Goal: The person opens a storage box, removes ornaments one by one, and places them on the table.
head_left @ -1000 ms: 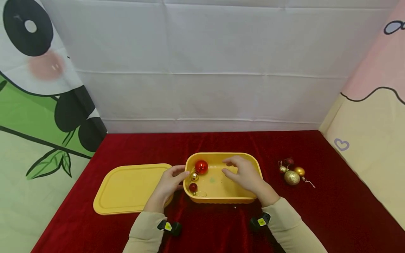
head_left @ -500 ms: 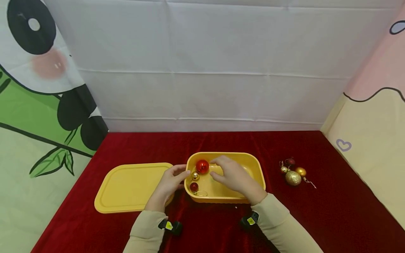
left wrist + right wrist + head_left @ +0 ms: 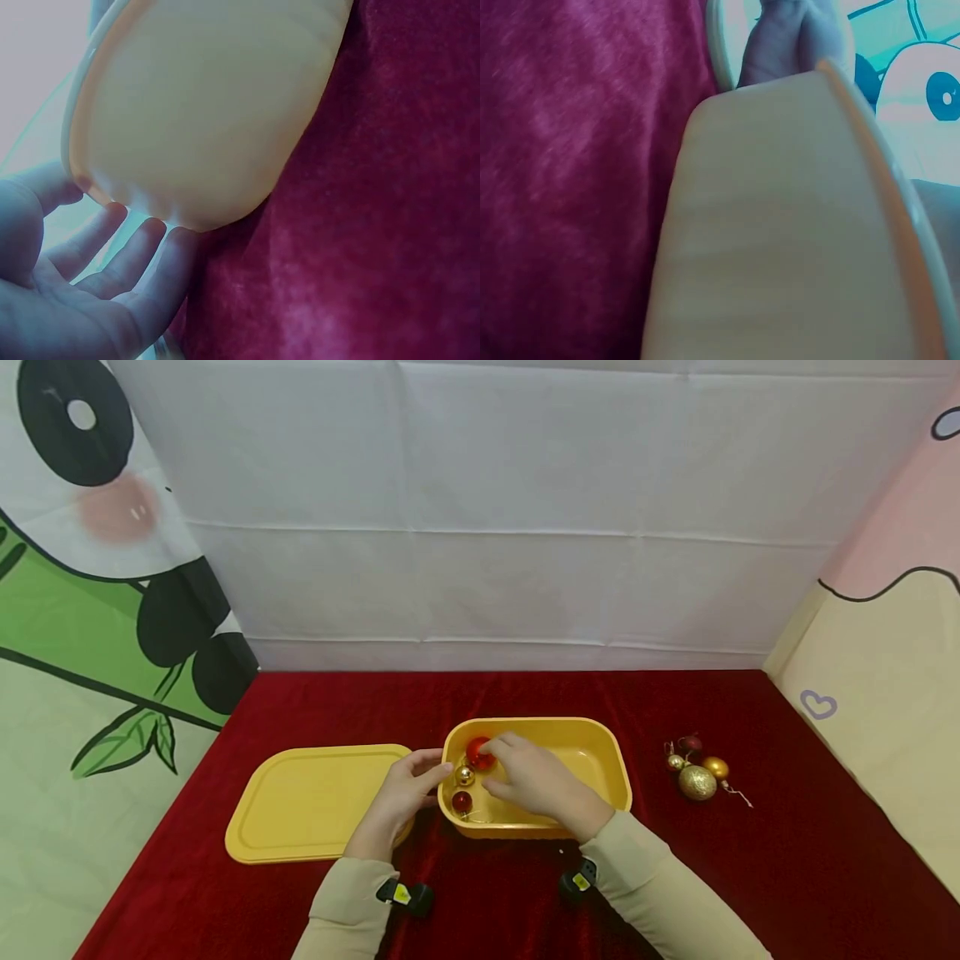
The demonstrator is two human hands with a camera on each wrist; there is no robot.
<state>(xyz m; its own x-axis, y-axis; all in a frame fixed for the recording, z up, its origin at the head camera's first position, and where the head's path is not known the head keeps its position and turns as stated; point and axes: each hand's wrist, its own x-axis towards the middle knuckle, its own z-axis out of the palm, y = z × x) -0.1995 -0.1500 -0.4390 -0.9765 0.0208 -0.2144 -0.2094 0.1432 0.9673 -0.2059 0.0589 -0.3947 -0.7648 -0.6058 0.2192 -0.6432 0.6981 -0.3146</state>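
Observation:
A yellow plastic box (image 3: 600, 760) sits without its lid on the red cloth. At its left end my left hand (image 3: 400, 797) holds the wall, thumb over the rim and fingertips against the outside, as the left wrist view shows. Inside, along the left, are a shiny red bauble (image 3: 477, 752), a small gold bauble (image 3: 464, 776) and a dark red bauble (image 3: 462, 802). My right hand (image 3: 542, 781) reaches into the box, its fingers overlapping the red bauble's right side. The thumb is spread apart lower down. In the right wrist view the box's wall hides this hand.
A flat yellow lid (image 3: 315, 802) lies left of the box. To the right rests a cluster of baubles, with a glittery gold bauble (image 3: 697, 783) in front and a dark red one (image 3: 689, 743) behind. A white cloth (image 3: 510, 527) hangs at the back.
My right hand has moved left across the box, from its right half to the red bauble. The left hand has kept its hold on the box's left end.

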